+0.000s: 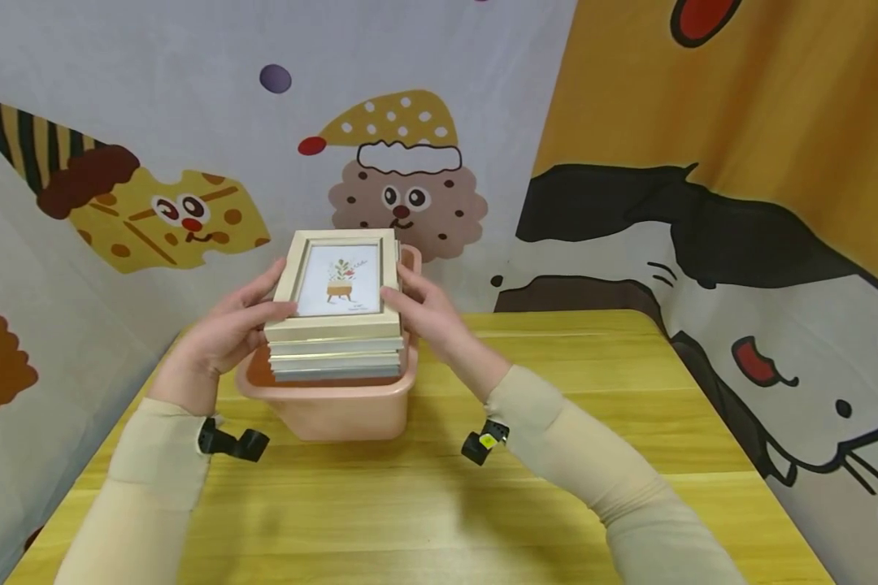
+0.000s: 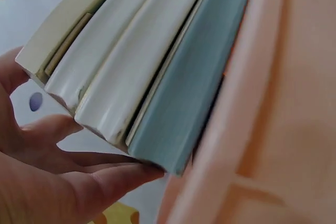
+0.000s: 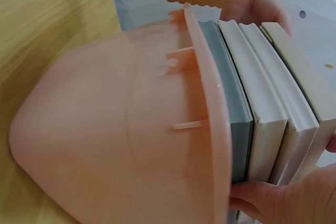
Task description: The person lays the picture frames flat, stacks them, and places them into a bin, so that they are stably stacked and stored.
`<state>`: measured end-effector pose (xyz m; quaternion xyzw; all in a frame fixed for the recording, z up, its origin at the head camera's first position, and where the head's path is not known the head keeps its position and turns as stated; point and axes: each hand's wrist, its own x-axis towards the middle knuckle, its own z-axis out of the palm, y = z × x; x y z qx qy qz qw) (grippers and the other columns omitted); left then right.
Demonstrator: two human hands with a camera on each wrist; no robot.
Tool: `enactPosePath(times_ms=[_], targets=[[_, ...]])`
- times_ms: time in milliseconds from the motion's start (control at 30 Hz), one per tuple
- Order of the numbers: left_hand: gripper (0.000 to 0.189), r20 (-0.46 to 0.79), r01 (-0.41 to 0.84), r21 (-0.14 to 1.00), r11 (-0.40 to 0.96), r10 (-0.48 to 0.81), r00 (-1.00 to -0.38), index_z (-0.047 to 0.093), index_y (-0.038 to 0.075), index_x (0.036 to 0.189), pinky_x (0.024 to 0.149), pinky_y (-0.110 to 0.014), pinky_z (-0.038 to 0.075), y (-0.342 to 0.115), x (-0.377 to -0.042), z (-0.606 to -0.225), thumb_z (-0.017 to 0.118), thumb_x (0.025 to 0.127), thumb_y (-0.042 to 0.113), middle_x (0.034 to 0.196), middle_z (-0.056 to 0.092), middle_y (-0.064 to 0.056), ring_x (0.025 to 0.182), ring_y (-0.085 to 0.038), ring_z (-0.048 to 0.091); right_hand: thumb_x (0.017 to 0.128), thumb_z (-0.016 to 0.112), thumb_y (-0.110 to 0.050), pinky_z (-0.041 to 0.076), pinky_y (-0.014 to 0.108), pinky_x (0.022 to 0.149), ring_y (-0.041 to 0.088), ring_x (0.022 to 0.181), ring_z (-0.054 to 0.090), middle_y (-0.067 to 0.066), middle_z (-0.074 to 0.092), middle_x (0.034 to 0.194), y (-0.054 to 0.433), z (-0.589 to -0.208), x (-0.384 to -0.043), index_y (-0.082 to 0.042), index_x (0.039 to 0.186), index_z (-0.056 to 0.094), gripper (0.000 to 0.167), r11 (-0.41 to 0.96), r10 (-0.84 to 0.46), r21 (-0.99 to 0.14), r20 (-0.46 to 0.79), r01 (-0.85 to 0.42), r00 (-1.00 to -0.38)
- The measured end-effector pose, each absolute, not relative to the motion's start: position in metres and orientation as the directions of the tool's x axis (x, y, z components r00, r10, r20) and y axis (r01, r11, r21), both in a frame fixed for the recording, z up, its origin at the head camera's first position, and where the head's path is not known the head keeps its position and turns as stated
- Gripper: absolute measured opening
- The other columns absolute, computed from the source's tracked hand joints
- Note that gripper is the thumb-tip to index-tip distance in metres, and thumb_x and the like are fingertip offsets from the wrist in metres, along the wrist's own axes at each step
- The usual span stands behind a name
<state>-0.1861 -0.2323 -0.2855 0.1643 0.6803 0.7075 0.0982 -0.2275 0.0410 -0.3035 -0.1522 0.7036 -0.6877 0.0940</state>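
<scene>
Both hands hold a stack of picture frames over the mouth of a pink plastic tub (image 1: 344, 413). On top lies a cream frame (image 1: 332, 327) showing a potted plant picture. Below it come two white frames (image 2: 134, 45), with a blue-grey frame (image 2: 197, 77) at the bottom. My left hand (image 1: 227, 333) grips the left side, thumb on the top frame and fingers reaching to the blue-grey one. On the opposite side my right hand (image 1: 432, 313) grips the stack, its thumb on the cream frame's edge. The bottom frame sits close at the tub's rim.
The tub stands on a yellow wood-grain table (image 1: 556, 463), toward its far left part. Behind the table hangs a cloth (image 1: 212, 73) printed with cartoon figures, and it continues down the right side. A black wrist camera mount (image 1: 232, 441) sticks out from the left sleeve.
</scene>
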Motion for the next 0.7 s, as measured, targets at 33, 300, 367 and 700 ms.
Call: enactPosePath(times_ms=[33, 300, 367, 700], targets=[[0.078, 0.091, 0.076, 0.996, -0.056, 0.364, -0.927, 0.003, 0.022, 0.160, 0.073, -0.031, 0.060, -0.233, -0.187, -0.287, 0.051, 0.101, 0.004, 0.141, 0.042, -0.009, 0.095, -0.016, 0.070, 0.099, 0.062, -0.024, 0.049, 0.039, 0.100, 0.029, 0.124, 0.054, 0.014, 0.046, 0.148, 0.040, -0.305, -0.228, -0.019, 0.156, 0.033, 0.064, 0.009, -0.343, -0.998, 0.059, -0.066, -0.937], [0.080, 0.034, 0.040, 0.999, 0.008, 0.362, -0.931, 0.003, 0.022, 0.160, 0.081, -0.031, 0.058, -0.236, -0.192, -0.292, 0.053, 0.100, 0.004, 0.155, 0.021, -0.027, 0.100, -0.013, 0.067, 0.100, 0.060, -0.019, 0.051, 0.036, 0.098, 0.028, 0.121, 0.058, 0.018, 0.045, 0.148, 0.036, -0.316, -0.227, -0.014, 0.156, 0.029, 0.064, -0.051, -0.346, -0.999, 0.022, -0.005, -0.938], [0.080, 0.019, 0.023, 1.000, 0.008, 0.358, -0.934, 0.003, 0.023, 0.160, 0.081, -0.030, 0.058, -0.237, -0.194, -0.294, 0.053, 0.100, 0.005, 0.156, 0.019, -0.027, 0.099, -0.013, 0.067, 0.101, 0.060, -0.019, 0.051, 0.037, 0.098, 0.028, 0.121, 0.058, 0.018, 0.045, 0.148, 0.035, -0.317, -0.227, -0.013, 0.157, 0.029, 0.064, -0.048, -0.340, -0.999, 0.020, -0.004, -0.940], [0.080, -0.066, -0.077, 0.997, -0.016, 0.347, -0.935, 0.003, 0.028, 0.159, 0.081, -0.030, 0.058, -0.245, -0.200, -0.308, 0.054, 0.101, 0.007, 0.140, 0.042, -0.010, 0.096, -0.014, 0.068, 0.102, 0.055, -0.013, 0.049, 0.037, 0.100, 0.030, 0.126, 0.054, 0.019, 0.038, 0.153, 0.021, -0.316, -0.227, -0.009, 0.158, 0.021, 0.066, -0.086, -0.331, -0.995, -0.019, 0.050, -0.943]])
